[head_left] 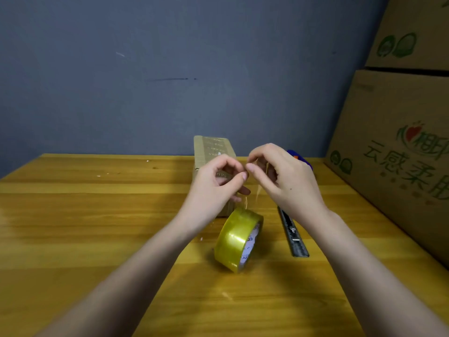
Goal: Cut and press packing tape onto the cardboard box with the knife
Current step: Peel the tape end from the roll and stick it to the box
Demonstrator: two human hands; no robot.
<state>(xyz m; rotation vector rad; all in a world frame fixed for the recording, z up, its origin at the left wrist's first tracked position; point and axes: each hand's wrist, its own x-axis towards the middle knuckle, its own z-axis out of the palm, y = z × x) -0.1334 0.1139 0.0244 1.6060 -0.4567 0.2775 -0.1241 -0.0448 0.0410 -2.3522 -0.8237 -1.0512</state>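
Note:
A roll of clear yellowish packing tape (239, 239) stands on edge on the wooden table (85, 227). Above it, my left hand (216, 183) and my right hand (281, 178) meet, each pinching a thin clear strip of tape that hangs down toward the roll. Behind my left hand lies a small long cardboard box (213, 149), its top shiny with tape. The utility knife (292, 233), grey metal, lies on the table to the right of the roll, partly under my right wrist.
Two large printed cardboard cartons (398, 132) are stacked along the table's right edge. A blue object (300, 158) peeks out behind my right hand. A grey wall stands close behind the table.

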